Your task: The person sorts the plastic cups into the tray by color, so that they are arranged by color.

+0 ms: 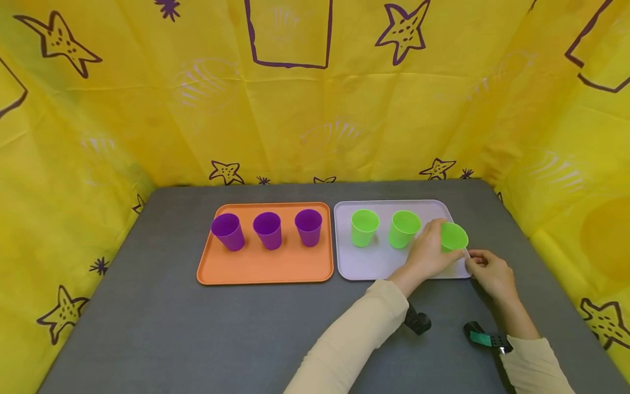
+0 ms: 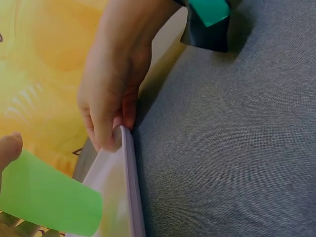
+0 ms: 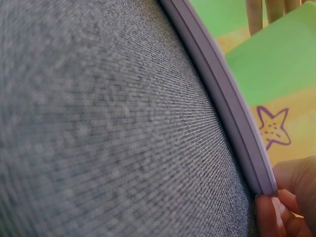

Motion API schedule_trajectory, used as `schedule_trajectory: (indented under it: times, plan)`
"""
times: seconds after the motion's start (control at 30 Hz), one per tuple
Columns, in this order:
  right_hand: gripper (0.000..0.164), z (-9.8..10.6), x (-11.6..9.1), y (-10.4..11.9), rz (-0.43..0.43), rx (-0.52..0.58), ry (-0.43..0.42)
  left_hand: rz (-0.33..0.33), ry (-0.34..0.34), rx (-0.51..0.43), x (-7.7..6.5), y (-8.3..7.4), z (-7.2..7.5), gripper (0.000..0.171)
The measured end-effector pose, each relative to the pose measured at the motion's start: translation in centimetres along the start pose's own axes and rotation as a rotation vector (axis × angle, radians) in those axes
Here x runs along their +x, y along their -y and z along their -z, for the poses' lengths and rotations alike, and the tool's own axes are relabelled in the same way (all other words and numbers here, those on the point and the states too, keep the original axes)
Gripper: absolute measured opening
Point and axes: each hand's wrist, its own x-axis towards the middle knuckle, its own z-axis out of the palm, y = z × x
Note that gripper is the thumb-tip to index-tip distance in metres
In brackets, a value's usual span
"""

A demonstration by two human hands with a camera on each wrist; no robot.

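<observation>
My left hand [image 1: 427, 250] grips a green cup [image 1: 454, 237] at the right end of a lilac tray [image 1: 361, 271], its thumb and fingers on opposite sides. Whether that cup's base touches the tray cannot be made out. Two more green cups, one at the tray's left [image 1: 364, 229] and one in its middle [image 1: 404, 230], stand upright. With thumb and fingers, my right hand [image 1: 496, 278] pinches the tray's near right corner. The right wrist view shows this pinch on the tray rim [image 3: 232, 113] close up; in the left wrist view, the held cup [image 2: 49, 192] leans over the tray.
Left of the lilac tray lies an orange tray [image 1: 266, 271] with three purple cups, at its left [image 1: 229, 232], middle [image 1: 268, 231] and right [image 1: 309, 227]. Both trays rest on a grey table [image 1: 221, 334]. A yellow patterned cloth [image 1: 295, 109] encloses the back and sides.
</observation>
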Motion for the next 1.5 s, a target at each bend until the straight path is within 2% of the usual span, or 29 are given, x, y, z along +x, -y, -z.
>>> schedule_trajectory:
  times: [0.2, 0.43, 0.7, 1.07, 1.27, 1.5]
  plan:
    - [0.037, -0.2, 0.1, -0.1, -0.01, -0.004, -0.011, 0.026, -0.015, 0.012, 0.7, -0.2, 0.0, 0.067]
    - [0.037, -0.2, 0.1, 0.0, -0.007, -0.009, -0.019, 0.083, -0.005, -0.036, 1.6, -0.9, -0.4, 0.07]
    - [0.037, 0.0, -0.1, 0.2, -0.006, 0.003, -0.022, 0.162, -0.039, 0.021, 2.8, -1.5, -0.7, 0.07]
    - [0.037, -0.2, 0.0, 0.0, -0.003, -0.001, -0.042, 0.186, -0.053, 0.016, 3.1, -1.3, -1.5, 0.069]
    - [0.037, -0.2, 0.0, 0.0, -0.005, 0.002, -0.043, 0.214, -0.053, -0.029, 3.2, -0.9, -1.7, 0.068]
    - [0.037, -0.2, 0.1, 0.0, -0.007, -0.005, -0.041, 0.279, -0.059, -0.107, 3.2, -1.0, -1.8, 0.073]
